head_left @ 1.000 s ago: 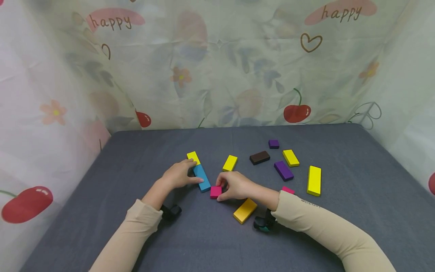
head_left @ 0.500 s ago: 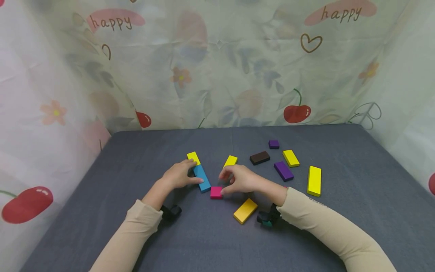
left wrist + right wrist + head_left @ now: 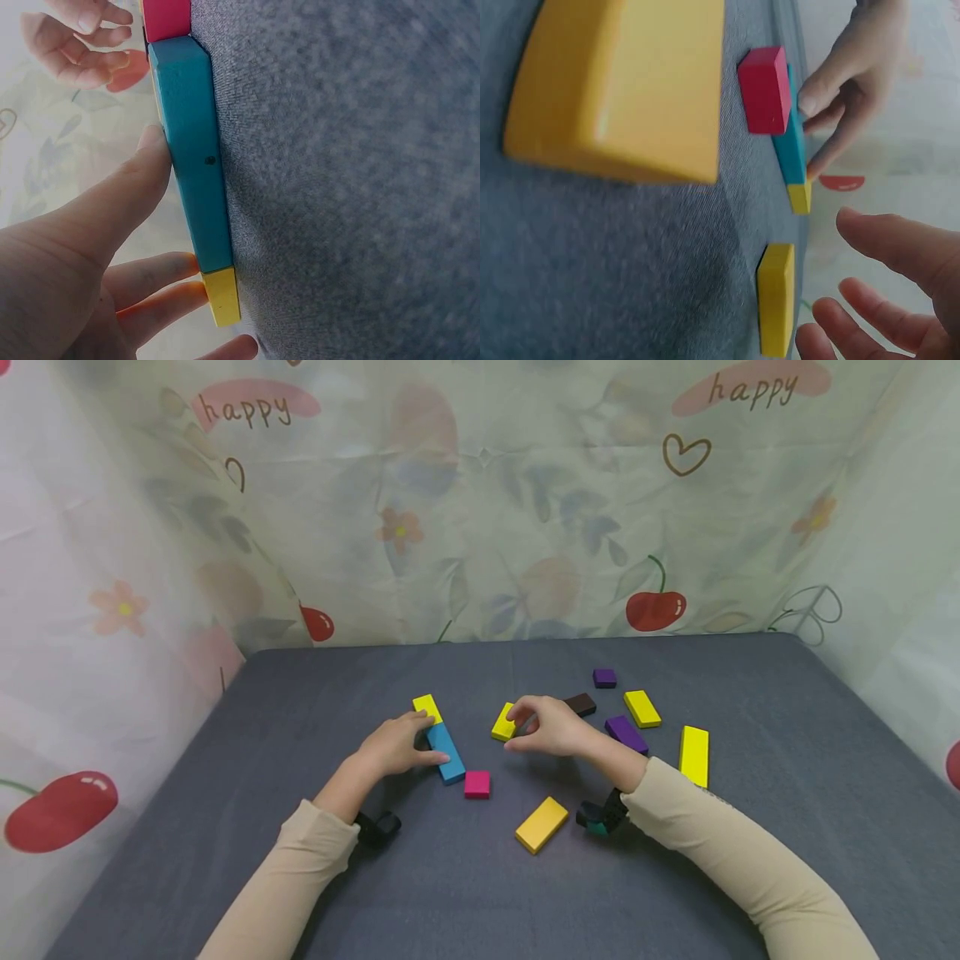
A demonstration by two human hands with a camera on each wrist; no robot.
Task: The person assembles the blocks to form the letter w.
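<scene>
My left hand (image 3: 393, 743) rests on two blocks laid end to end, a blue block (image 3: 446, 755) and a yellow block (image 3: 423, 705). Its thumb (image 3: 154, 154) touches the top edge of the blue one, while fingertips touch near the joint with the yellow one. At the blue block's near end lies a small magenta block (image 3: 477, 784). My right hand (image 3: 551, 725) holds nothing and hovers beside another yellow block (image 3: 502, 725), covering part of it in the head view. Its thumb and fingers are spread apart in the right wrist view.
Right of the hands lie a dark brown block (image 3: 582, 704), two purple blocks (image 3: 604, 677), and two more yellow blocks (image 3: 694, 755). An orange-yellow block (image 3: 542, 825) is nearer the front. The grey cloth-covered table (image 3: 450, 893) ends at a patterned curtain (image 3: 480, 527).
My right hand has let go of the small magenta block and moved up and right to the middle yellow block. The magenta block stays at the blue block's end. My left hand has not moved.
</scene>
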